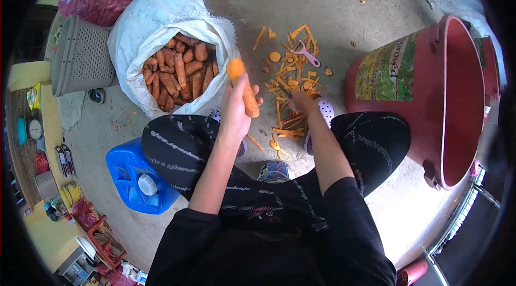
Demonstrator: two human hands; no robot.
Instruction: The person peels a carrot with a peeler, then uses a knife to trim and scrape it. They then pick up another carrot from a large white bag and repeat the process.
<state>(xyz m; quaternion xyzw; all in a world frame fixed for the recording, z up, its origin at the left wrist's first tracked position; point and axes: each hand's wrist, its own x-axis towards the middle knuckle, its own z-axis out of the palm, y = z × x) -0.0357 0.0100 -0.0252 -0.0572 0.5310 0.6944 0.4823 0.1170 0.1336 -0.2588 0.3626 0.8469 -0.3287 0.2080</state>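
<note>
Daylight is washing out the lower-right floor [400, 227]; fisheye distortion is bending the edges, and black corners are framing everything.

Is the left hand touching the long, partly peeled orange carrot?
Touching. The head view shows the left hand gripping the partly peeled orange carrot around its middle.

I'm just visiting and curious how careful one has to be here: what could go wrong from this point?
The left hand grips the carrot midway along, so it might slip and drop onto the dirty-looking floor. The peeler lies among the peelings near the right hand; careless reaching could nick a finger. Peelings lie close to the shoes, so standing up could mean a slip.
</note>
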